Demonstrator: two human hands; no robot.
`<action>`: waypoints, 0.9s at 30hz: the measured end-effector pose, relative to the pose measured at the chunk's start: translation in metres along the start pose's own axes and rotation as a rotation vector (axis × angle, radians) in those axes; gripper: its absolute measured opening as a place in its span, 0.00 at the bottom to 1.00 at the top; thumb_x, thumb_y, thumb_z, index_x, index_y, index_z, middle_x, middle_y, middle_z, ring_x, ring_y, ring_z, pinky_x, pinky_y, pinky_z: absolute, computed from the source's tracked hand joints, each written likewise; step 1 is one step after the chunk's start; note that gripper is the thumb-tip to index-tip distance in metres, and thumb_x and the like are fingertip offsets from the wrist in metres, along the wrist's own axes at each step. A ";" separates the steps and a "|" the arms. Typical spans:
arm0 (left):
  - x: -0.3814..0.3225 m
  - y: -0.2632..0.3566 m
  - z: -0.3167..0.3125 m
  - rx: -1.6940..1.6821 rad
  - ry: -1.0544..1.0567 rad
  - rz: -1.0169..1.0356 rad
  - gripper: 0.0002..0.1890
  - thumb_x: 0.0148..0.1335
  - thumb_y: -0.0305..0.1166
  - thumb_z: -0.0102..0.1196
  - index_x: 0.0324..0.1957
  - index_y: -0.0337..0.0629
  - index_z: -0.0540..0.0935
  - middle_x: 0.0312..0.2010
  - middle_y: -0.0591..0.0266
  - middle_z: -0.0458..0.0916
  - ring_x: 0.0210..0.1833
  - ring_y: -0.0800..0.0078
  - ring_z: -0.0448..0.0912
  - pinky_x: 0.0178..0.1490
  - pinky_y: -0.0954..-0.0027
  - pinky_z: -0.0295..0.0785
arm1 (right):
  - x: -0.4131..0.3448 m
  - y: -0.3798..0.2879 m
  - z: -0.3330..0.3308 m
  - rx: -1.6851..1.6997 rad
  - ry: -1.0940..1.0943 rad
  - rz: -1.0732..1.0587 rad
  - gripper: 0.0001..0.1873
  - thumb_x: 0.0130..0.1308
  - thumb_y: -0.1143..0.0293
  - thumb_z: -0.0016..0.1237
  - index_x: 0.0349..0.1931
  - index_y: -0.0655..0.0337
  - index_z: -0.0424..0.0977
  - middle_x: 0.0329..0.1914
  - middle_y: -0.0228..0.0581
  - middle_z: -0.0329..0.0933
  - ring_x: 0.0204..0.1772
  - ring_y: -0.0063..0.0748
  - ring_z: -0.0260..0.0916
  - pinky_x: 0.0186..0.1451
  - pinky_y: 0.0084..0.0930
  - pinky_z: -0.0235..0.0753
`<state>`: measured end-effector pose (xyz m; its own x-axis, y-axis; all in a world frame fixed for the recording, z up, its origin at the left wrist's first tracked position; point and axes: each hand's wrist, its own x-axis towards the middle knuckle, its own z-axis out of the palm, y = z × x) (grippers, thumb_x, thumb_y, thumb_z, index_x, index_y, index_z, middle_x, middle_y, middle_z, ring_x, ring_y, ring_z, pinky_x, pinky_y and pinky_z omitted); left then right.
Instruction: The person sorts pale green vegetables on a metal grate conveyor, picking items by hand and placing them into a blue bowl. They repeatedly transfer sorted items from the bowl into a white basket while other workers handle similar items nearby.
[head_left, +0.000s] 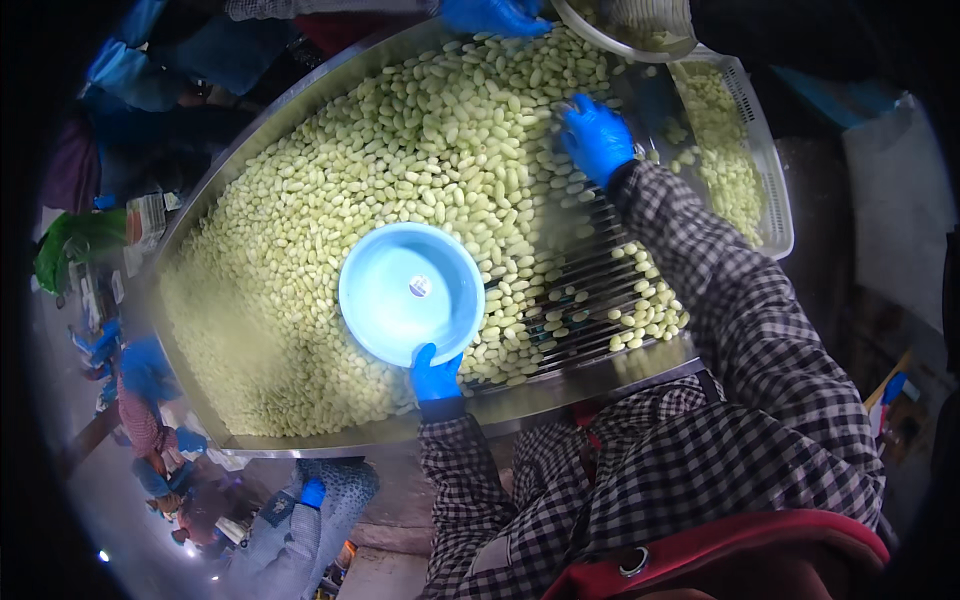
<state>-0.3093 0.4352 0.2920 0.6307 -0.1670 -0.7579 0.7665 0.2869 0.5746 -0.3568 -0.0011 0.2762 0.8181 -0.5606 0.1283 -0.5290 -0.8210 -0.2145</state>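
Observation:
My left hand (436, 375), in a blue glove, grips the near rim of an empty light-blue plastic basin (411, 292). The basin rests on or just over a large heap of pale green oval fruits (420, 165), which look like peeled grapes, in a metal tray (495, 420). My right hand (596, 139), also blue-gloved, reaches over the right part of the heap, fingers bent among the fruits; whether it holds any cannot be told. Below it, scattered fruits lie on a grate of metal bars (581, 300) in the tray's right part.
A white perforated plastic crate (772, 172) with pale fruits stands at the tray's right end. Beside it is a round container (637, 30) at the top. A co-worker's blue-gloved hand (499, 16) is at the far edge. Other people work at the left and lower left.

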 end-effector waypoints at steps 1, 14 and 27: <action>-0.001 0.002 0.005 0.008 -0.018 -0.013 0.21 0.54 0.26 0.53 0.50 0.31 0.67 0.49 0.44 0.70 0.52 0.53 0.72 0.49 0.55 0.76 | 0.014 -0.013 0.000 0.076 -0.021 0.041 0.14 0.57 0.64 0.48 0.44 0.52 0.73 0.51 0.45 0.70 0.46 0.48 0.71 0.44 0.37 0.74; 0.006 -0.007 0.041 0.099 -0.099 -0.060 0.25 0.53 0.29 0.56 0.54 0.35 0.67 0.50 0.49 0.72 0.50 0.56 0.74 0.45 0.59 0.77 | 0.050 -0.039 0.023 -0.067 -0.187 -0.099 0.07 0.55 0.75 0.44 0.33 0.59 0.75 0.30 0.45 0.76 0.35 0.46 0.76 0.36 0.39 0.75; 0.003 -0.002 0.026 0.057 -0.044 -0.035 0.26 0.53 0.28 0.55 0.54 0.33 0.66 0.50 0.47 0.71 0.51 0.54 0.73 0.50 0.57 0.75 | 0.008 -0.053 0.048 0.552 0.225 0.026 0.10 0.54 0.70 0.48 0.37 0.61 0.75 0.38 0.48 0.75 0.40 0.49 0.73 0.43 0.38 0.73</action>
<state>-0.3057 0.4092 0.2969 0.6070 -0.2178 -0.7642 0.7931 0.2266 0.5654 -0.3117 0.0436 0.2422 0.7069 -0.6381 0.3052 -0.3033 -0.6633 -0.6842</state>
